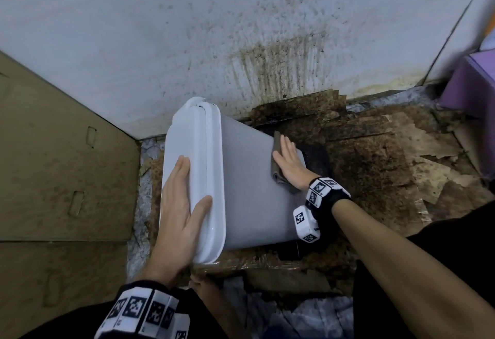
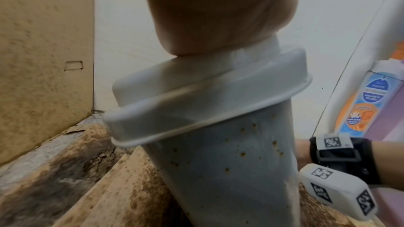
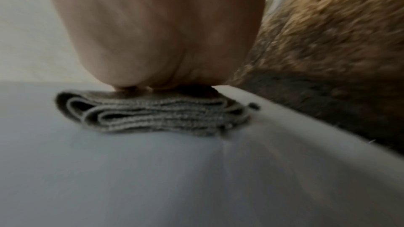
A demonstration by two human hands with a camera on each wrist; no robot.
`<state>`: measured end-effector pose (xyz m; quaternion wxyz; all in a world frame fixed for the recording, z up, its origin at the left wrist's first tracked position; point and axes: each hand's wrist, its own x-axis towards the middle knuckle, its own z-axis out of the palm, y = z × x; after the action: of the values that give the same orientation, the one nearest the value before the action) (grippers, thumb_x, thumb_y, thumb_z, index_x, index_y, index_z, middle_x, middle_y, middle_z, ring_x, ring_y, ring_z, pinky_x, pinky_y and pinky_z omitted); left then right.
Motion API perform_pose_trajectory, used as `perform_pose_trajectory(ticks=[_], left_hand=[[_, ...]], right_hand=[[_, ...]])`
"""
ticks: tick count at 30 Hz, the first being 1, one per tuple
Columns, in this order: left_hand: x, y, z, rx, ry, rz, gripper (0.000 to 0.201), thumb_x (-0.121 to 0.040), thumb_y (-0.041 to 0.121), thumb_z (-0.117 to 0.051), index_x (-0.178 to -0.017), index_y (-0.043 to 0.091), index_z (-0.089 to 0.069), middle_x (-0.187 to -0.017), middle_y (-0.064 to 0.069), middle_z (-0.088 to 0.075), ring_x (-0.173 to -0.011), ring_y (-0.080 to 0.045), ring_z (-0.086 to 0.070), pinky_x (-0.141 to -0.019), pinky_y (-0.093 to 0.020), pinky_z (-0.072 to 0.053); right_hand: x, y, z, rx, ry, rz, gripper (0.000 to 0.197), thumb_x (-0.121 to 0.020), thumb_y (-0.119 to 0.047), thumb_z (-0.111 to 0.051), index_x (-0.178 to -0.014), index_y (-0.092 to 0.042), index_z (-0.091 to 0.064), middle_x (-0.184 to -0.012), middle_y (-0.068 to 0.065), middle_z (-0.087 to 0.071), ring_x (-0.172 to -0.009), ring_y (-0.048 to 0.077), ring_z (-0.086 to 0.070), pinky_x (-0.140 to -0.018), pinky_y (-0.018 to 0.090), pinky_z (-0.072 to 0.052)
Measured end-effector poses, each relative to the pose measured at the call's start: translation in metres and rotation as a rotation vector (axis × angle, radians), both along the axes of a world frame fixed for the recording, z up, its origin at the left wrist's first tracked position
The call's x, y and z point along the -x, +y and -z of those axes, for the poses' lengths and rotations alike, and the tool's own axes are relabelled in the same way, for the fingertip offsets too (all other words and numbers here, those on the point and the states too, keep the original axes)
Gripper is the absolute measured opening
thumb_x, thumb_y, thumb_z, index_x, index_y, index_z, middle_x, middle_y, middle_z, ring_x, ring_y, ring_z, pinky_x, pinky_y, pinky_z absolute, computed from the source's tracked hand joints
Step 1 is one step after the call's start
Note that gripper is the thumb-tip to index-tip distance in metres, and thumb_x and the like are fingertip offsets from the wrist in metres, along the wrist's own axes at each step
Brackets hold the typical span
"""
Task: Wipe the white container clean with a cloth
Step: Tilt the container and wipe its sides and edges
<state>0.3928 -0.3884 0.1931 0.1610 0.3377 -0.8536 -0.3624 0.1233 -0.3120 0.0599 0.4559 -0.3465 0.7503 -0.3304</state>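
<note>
- Writing first: a white bottle with a blue and orange label (image 2: 358, 99) stands off to the right in the left wrist view, a hand symbol printed on it, but the text is too small and blurred to read.
- Black-and-white square marker tags sit on both wristbands (image 1: 320, 188); they are patterns, not words.
- The white container (image 1: 241, 178) is tipped over at a slant on the stained floor (image 1: 375, 156), lid end to the left, base end to the right, close to the spattered wall (image 1: 241, 30).
- Its white lid (image 1: 198, 167) is on and closed, so nothing inside can be seen.
- Looks: a pale grey-white body, smooth on the upturned side; from the left wrist view small brown specks dot the side wall (image 2: 229, 161).
- The left hand (image 1: 179, 204) lies flat on the lid, fingers straight, thumb hooked over the lid's rim, steadying it.
- The right hand (image 1: 288, 162) presses down flat, fingers extended, on a folded grey-brown cloth (image 1: 277, 170), near the container's base end.
- From the right wrist view the cloth (image 3: 157, 113) shows several folded layers, squashed under the palm against the container's surface.
- A brown cardboard panel (image 1: 59, 151) stands to the left; something purple (image 1: 474, 89) sits at the far right.
</note>
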Motion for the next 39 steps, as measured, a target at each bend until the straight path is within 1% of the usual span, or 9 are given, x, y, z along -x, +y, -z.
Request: perform_pose_trajectory(ticks=[7,11,15,17,21,24,27,33,39], left_hand=[[0.005,0.002,0.002,0.041,-0.016,0.014,0.069,-0.098,0.055,-0.041,-0.158,0.042,-0.009,-0.170,0.016,-0.009,-0.156,-0.004,-0.006,-0.128,-0.044,-0.013],[0.003,0.001,0.002,0.042,-0.031,0.002,0.071,-0.098,0.056,-0.040,-0.160,0.037,-0.009,-0.170,0.014,-0.009,-0.156,-0.003,-0.005,-0.129,-0.045,-0.012],[0.008,0.005,0.000,0.061,-0.038,0.013,0.072,-0.097,0.058,-0.039,-0.159,0.037,-0.008,-0.170,0.012,-0.009,-0.156,-0.003,-0.005,-0.128,-0.039,-0.010],[0.009,0.006,0.000,0.078,-0.043,0.012,0.072,-0.097,0.058,-0.039,-0.159,0.036,-0.008,-0.170,0.010,-0.010,-0.156,-0.004,-0.005,-0.127,-0.036,-0.010],[0.011,0.007,-0.001,0.102,-0.058,0.000,0.078,-0.097,0.058,-0.038,-0.162,0.024,-0.013,-0.170,0.008,-0.010,-0.156,-0.004,-0.005,-0.127,-0.033,-0.008],[0.013,0.010,-0.001,0.117,-0.064,0.002,0.079,-0.097,0.058,-0.038,-0.162,0.023,-0.013,-0.170,0.004,-0.011,-0.156,-0.006,-0.006,-0.126,-0.031,-0.007],[0.017,0.012,0.000,0.134,-0.060,-0.001,0.078,-0.096,0.059,-0.038,-0.162,0.024,-0.013,-0.170,0.002,-0.013,-0.157,-0.007,-0.007,-0.126,-0.029,-0.007],[0.018,0.011,0.000,0.135,-0.038,-0.001,0.079,-0.095,0.059,-0.039,-0.162,0.022,-0.016,-0.170,0.001,-0.015,-0.156,-0.008,-0.009,-0.126,-0.026,-0.006],[0.010,0.004,0.003,0.097,-0.028,-0.007,0.080,-0.095,0.058,-0.040,-0.162,0.022,-0.015,-0.170,0.003,-0.014,-0.156,-0.007,-0.008,-0.128,-0.044,-0.011]], right_hand=[[0.010,0.014,0.036,-0.125,-0.136,0.140,0.062,-0.111,-0.038,-0.016,-0.156,-0.019,0.021,-0.164,0.003,0.029,-0.150,0.022,0.028,-0.123,0.044,0.014],[0.001,0.015,0.024,-0.092,-0.107,0.158,0.059,-0.111,-0.032,-0.015,-0.156,-0.014,0.019,-0.165,0.005,0.027,-0.151,0.023,0.027,-0.121,0.038,0.015],[-0.021,0.017,0.014,-0.047,0.083,0.190,0.049,-0.108,-0.009,-0.023,-0.155,0.002,-0.013,-0.164,0.024,0.017,-0.153,0.037,0.018,-0.124,0.046,0.010],[-0.046,0.013,0.001,0.058,0.157,0.205,0.047,-0.105,-0.002,-0.023,-0.151,0.006,-0.020,-0.163,0.024,0.018,-0.152,0.040,0.019,-0.123,0.050,0.011],[-0.094,0.006,-0.049,0.306,0.173,0.200,0.053,-0.110,-0.021,-0.012,-0.158,-0.019,0.012,-0.164,-0.003,0.023,-0.151,0.011,0.025,-0.123,0.032,0.015],[-0.114,0.001,-0.074,0.399,0.115,0.177,0.053,-0.109,-0.030,-0.009,-0.155,-0.028,0.015,-0.160,-0.015,0.024,-0.147,0.000,0.028,-0.118,0.023,0.017],[-0.120,0.003,-0.084,0.408,0.074,0.161,0.053,-0.111,-0.030,-0.011,-0.156,-0.029,0.015,-0.163,-0.014,0.024,-0.147,-0.002,0.028,-0.121,0.026,0.016],[-0.107,0.032,-0.049,0.415,0.143,0.143,0.053,-0.111,-0.034,-0.015,-0.160,-0.032,0.007,-0.166,-0.019,0.016,-0.150,-0.005,0.019,-0.123,0.028,0.009],[-0.093,0.070,0.026,0.216,0.168,0.240,0.052,-0.107,-0.033,-0.008,-0.154,-0.029,0.013,-0.165,-0.009,0.018,-0.151,0.006,0.022,-0.127,0.043,0.004]])
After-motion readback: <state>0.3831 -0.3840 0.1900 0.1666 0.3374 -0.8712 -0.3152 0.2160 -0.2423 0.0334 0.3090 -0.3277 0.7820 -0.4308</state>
